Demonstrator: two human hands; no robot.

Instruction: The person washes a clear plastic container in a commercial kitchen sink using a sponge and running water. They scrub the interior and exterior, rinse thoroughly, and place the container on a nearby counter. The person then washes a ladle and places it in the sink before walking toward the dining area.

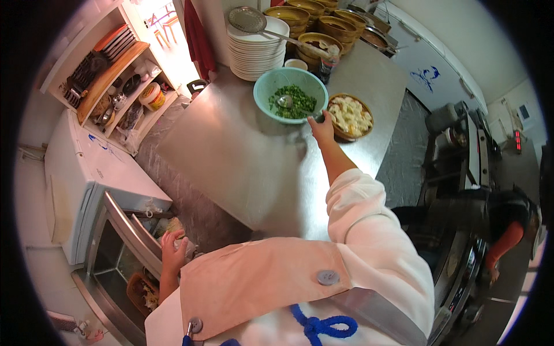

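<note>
My right hand [321, 125] grips the handle of a metal spoon [284, 101] at the near right rim of a light green bowl [261, 89]. The spoon's head rests on chopped green herbs [298, 98] in that bowl. Just right of it, a brown oval dish [370, 125] holds pale, creamy-topped food [349, 116]. At the lower left, my left hand [174, 248] has its fingers apart and slightly bent, holding nothing visible, beside a steel sink-like fixture [125, 233]. A brown dish [137, 290] with food scraps lies in that fixture.
On the steel table [233, 164] stand stacked white plates [257, 56], a long-handled skimmer [247, 20] and stacked brown dishes [342, 28]. Left are shelves [112, 78] and a white chest freezer [108, 160]. Another person [508, 225] works by kitchen equipment at right.
</note>
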